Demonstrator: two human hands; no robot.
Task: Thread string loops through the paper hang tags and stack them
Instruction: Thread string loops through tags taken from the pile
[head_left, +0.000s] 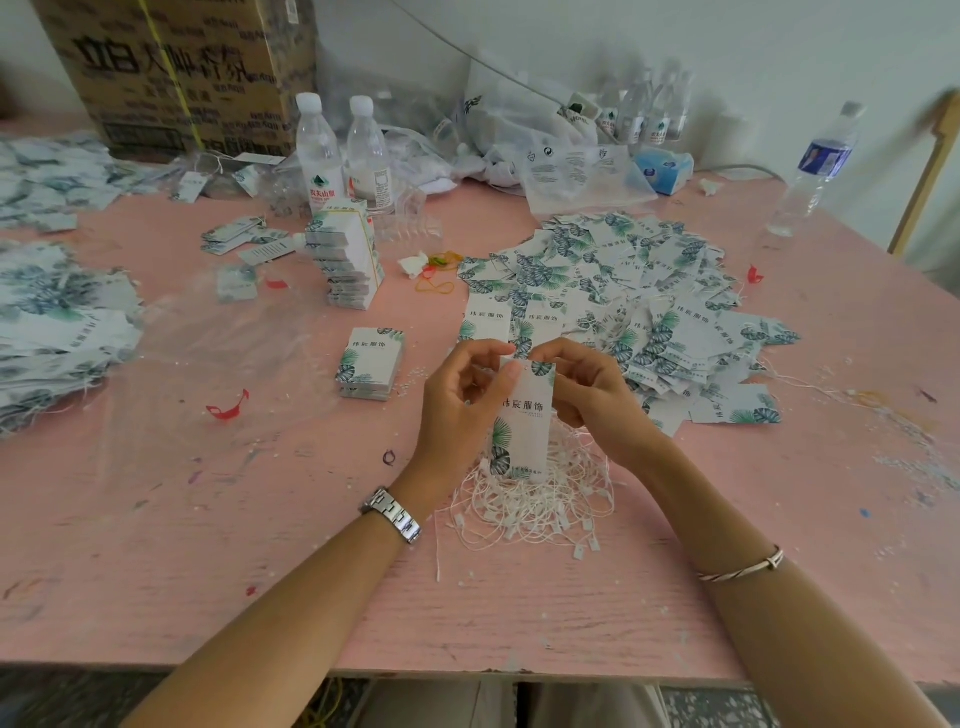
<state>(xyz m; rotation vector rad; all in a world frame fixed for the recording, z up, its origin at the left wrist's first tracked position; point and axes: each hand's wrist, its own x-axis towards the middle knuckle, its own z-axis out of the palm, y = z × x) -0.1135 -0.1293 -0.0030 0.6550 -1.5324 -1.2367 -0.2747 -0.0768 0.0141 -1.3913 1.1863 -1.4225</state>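
Left hand and right hand pinch one hang tag upright between them.

A small neat stack of tags lies left of the hands on the pink table. The left thumb and forefinger, curled, nip the tag's top left edge, and the right hand's nip its top right corner. The tag's lower end stands over the tangle of string loops, with a loose heap of tags behind and to the right.
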